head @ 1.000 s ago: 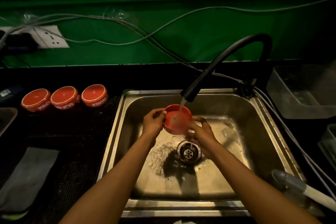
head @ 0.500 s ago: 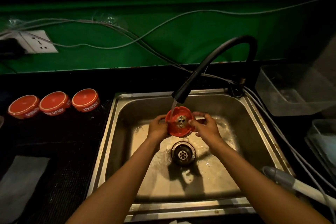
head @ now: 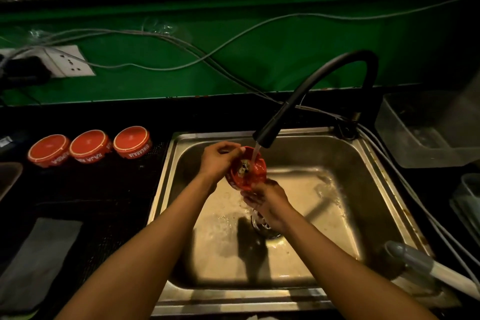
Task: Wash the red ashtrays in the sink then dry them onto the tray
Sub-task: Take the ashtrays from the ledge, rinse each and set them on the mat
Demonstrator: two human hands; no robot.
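The red ashtray (head: 248, 168) is held over the sink (head: 368, 163), directly under the black faucet (head: 267, 135), with the water stream landing in its bowl. It is tilted, its open face turned up and towards the person, a printed emblem showing inside.

The left hand (head: 218, 160) is at the ashtray's upper left rim, fingers curled over the edge and pinching it. The right hand (head: 267, 201) is below and nearer the person, cupped beneath the lower edge of the ashtray; its fingers seem to support the underside, though running water and dim light make the exact grip hard to read.

So the ashtray lies between the two hands on a slant, left hand above, right hand underneath. Any further turning under the stream would probably pivot on the left hand's rim pinch.

Half a second ago both hands flanked the ashtray level, left and right of it; the right hand has since dropped beneath it and the left has climbed to the top rim.

Three more red ashtrays (head: 89, 147) sit upside down in a row left of the sink.
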